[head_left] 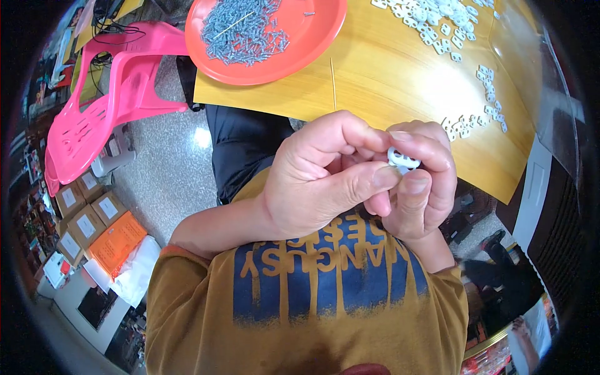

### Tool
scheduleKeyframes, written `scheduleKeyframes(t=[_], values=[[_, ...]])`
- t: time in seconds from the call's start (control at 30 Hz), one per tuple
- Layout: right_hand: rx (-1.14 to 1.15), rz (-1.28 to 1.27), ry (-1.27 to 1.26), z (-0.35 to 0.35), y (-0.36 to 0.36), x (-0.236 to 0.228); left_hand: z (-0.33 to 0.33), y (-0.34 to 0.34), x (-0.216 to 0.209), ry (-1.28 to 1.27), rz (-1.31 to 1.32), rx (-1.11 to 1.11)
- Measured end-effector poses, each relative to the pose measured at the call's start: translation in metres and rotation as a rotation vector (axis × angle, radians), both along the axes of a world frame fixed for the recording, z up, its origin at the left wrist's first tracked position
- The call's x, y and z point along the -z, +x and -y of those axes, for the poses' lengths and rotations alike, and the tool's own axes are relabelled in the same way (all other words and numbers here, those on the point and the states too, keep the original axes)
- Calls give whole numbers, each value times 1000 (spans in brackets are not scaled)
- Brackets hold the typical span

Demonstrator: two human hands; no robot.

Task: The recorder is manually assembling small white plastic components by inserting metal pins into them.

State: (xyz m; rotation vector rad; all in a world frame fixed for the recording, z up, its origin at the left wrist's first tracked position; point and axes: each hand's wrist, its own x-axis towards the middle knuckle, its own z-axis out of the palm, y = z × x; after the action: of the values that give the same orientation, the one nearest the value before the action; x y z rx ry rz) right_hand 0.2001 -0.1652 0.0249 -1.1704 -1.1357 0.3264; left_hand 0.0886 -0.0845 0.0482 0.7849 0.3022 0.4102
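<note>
A small white plastic piece with holes (403, 161) is pinched in front of my chest, near the table's front edge. My left hand (325, 175) is closed, its thumb and forefinger pressing on the piece from the left. From the right, my right hand (428, 178) grips the same piece between thumb and curled forefinger. The other fingers of both hands are folded and partly hidden. Beyond the hands lie more white plastic pieces, a small group (461, 125) close by and a larger heap (431, 19) farther back.
A red round tray (300, 65) with a pile of grey screws (240, 37) overhangs the front left of the yellow table (369, 81). A thin stick (333, 84) lies on the tabletop. To the left stand a pink plastic chair (125, 69) and cardboard boxes (87, 225).
</note>
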Motion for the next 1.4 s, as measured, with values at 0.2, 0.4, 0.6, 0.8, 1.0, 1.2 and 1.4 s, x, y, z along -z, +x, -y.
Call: scheduleKeyframes(t=[0.2,0.4,0.6,0.8,1.0,1.2,1.4], values=[[-6,-38,13,-2,-3,5,-1,1,1,75,-22,-28],[-26,-4,-36,-2,0,-1,-6,-2,1,59,-13,21],[-17,16,-23,2,4,0,-7,0,-3,30,-41,66],[19,-2,-69,4,7,-1,-8,5,-2,-34,-82,89],[73,105,-34,3,7,-5,-10,5,-1,36,-205,113],[119,66,-99,4,4,-5,-10,6,-2,-58,-254,138],[134,167,-101,3,7,-11,-18,9,-11,-102,-303,149]])
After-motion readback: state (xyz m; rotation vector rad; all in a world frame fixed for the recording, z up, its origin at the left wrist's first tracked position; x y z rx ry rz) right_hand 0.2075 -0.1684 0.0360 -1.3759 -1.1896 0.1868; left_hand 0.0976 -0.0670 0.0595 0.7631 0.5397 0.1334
